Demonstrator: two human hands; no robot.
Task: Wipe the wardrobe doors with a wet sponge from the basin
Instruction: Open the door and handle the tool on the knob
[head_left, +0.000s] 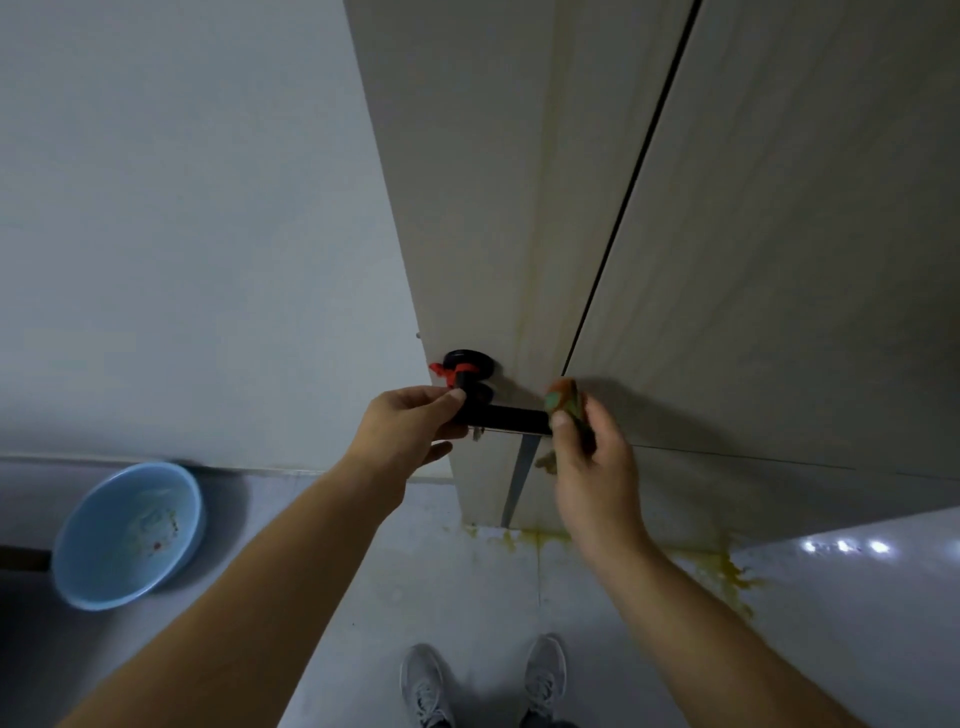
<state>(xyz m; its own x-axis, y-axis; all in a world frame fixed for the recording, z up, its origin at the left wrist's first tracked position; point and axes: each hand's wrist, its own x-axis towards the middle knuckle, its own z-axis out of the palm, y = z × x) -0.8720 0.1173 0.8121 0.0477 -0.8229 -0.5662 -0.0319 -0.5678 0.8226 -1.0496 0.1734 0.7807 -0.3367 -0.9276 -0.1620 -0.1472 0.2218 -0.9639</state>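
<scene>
Two pale wardrobe doors fill the upper right: the left door (483, 218) and the right door (779, 260), split by a dark gap. A black handle (511, 418) with a red tie juts from the left door. My left hand (410, 428) grips the handle's left end. My right hand (587, 457) pinches a green and orange sponge (563, 400) against the door at the handle's right end. Yellowish streaks run down the left door. A blue basin (127, 535) sits on the floor at the lower left.
A white wall (182, 234) stands left of the wardrobe. Yellow splatter (727, 571) lies on the pale tiled floor at the wardrobe's foot. My two grey shoes (485, 680) stand at the bottom centre. The basin holds a little dirty water.
</scene>
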